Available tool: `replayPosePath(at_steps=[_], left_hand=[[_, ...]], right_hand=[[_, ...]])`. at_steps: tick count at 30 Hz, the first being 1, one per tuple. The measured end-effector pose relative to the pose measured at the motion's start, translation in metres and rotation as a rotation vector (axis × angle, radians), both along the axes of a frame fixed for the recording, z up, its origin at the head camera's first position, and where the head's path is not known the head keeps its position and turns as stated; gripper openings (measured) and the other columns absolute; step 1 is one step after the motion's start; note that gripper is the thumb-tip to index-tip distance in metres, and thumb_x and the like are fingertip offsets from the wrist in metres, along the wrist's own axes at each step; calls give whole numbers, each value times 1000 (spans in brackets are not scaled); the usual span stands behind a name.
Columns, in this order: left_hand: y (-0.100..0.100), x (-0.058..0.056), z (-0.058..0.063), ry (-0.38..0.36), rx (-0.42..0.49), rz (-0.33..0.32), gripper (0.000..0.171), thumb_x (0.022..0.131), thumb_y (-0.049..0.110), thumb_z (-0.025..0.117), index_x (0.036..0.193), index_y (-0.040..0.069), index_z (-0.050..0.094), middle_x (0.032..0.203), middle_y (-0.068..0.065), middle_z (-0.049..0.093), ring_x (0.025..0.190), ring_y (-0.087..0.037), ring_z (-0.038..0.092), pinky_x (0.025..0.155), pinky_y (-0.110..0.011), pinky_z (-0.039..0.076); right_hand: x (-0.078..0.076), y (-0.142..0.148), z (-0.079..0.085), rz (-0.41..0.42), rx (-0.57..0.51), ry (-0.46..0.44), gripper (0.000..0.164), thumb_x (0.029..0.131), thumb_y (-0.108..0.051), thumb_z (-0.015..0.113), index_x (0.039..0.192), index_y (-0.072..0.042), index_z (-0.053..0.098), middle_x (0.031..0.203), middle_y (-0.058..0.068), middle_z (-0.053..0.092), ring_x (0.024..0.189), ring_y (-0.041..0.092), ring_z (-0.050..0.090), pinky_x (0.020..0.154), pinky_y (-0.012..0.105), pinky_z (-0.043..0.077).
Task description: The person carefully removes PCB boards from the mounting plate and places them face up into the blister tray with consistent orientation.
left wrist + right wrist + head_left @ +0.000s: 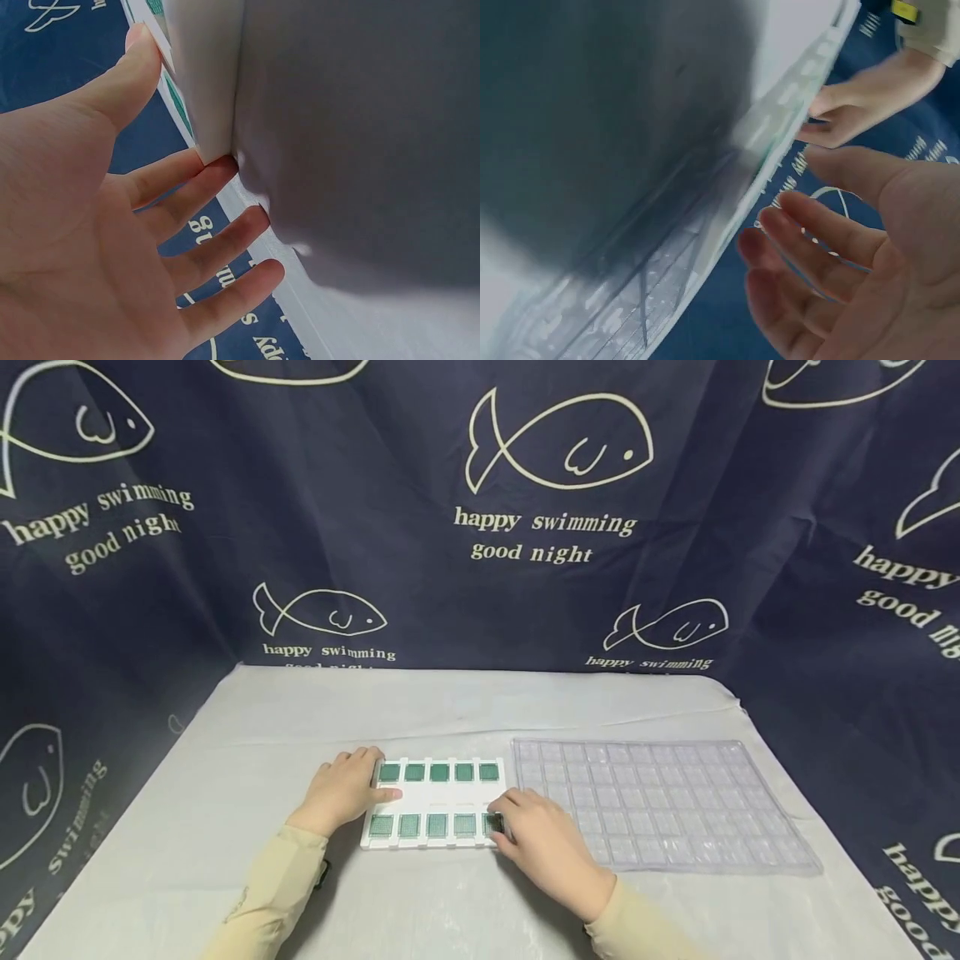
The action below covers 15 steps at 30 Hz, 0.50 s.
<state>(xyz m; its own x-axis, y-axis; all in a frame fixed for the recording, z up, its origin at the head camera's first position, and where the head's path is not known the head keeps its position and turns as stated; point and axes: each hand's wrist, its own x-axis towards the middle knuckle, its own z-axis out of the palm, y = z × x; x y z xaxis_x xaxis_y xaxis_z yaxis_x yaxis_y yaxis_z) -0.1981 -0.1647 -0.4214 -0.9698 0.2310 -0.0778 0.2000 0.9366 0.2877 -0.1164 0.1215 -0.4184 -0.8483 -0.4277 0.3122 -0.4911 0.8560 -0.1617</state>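
Note:
A white tray (442, 795) lies on the table with two rows of green square chips (436, 826), the near row showing fine dotted grids. At its left end my left hand (339, 789) grips it, the thumb lying on top and fingers at the far left corner. The left wrist view shows the hand's (97, 240) index and middle fingertips at the tray's corner (214, 142), the other two spread. Over the near right end hovers my right hand (543, 843), thumb and index finger apart on either side of the last chip (492, 823), partly hidden.
A clear plastic tray (626, 743) divided into many compartments lies on the right, close beside the white tray. White cloth (420, 710) covers the table. Dark blue curtains (420, 510) with fish drawings and lettering stand around its back and sides.

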Motion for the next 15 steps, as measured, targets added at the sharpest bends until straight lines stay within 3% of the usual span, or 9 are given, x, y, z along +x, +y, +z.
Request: replayPosePath(at_steps=[6, 15], left_hand=[[0, -2, -1, 14, 16, 10, 61, 82, 47, 80, 123, 6, 60, 117, -12, 68, 105, -36, 62, 95, -60, 50], [-1, -2, -5, 18, 29, 12, 62, 81, 49, 80, 123, 7, 61, 117, -11, 67, 106, -37, 61, 92, -60, 52]], right_hand=[[-9, -2, -2, 69, 102, 29, 30, 80, -30, 86, 103, -16, 74, 96, -6, 71, 86, 12, 64, 72, 29, 56], [-14, -1, -7, 84, 108, 31, 28, 78, -24, 87, 101, -14, 73, 92, -5, 70, 80, 11, 61, 65, 25, 53]])
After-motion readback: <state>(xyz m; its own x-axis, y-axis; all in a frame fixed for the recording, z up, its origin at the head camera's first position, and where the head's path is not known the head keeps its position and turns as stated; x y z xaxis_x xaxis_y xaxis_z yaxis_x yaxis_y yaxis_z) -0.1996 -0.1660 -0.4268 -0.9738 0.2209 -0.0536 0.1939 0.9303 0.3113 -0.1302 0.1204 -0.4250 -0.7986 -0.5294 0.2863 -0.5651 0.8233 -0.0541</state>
